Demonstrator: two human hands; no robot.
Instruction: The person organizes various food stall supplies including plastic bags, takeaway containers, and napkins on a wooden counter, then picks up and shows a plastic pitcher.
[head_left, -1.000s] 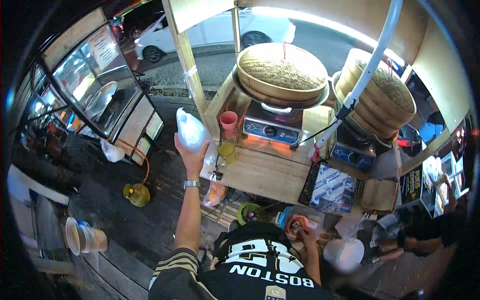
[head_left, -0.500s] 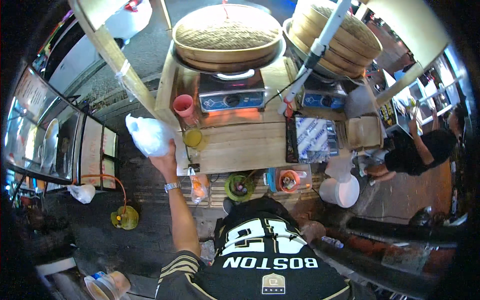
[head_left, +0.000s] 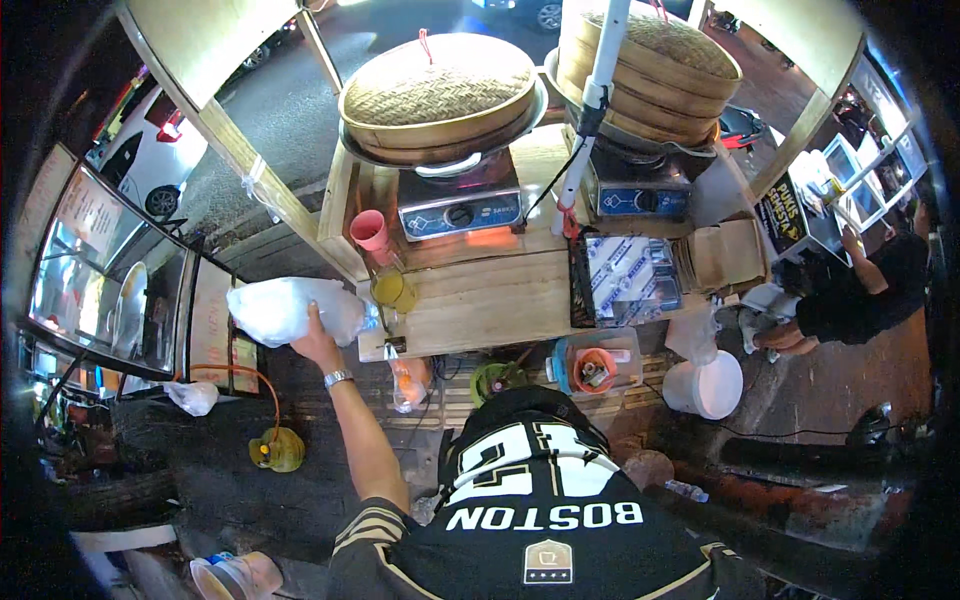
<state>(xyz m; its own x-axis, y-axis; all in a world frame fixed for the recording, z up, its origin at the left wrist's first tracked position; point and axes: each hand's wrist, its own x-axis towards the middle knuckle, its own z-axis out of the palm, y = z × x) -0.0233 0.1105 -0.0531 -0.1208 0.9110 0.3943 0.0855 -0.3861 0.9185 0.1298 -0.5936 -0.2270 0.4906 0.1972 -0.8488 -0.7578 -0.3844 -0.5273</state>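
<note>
Head view, left hand (head_left: 318, 345), bag (head_left: 272, 310) now sideways

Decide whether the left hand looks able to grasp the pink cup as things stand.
Probably not: the left hand is occupied with the white bag, though nothing seems to cover the pink cup.
</note>
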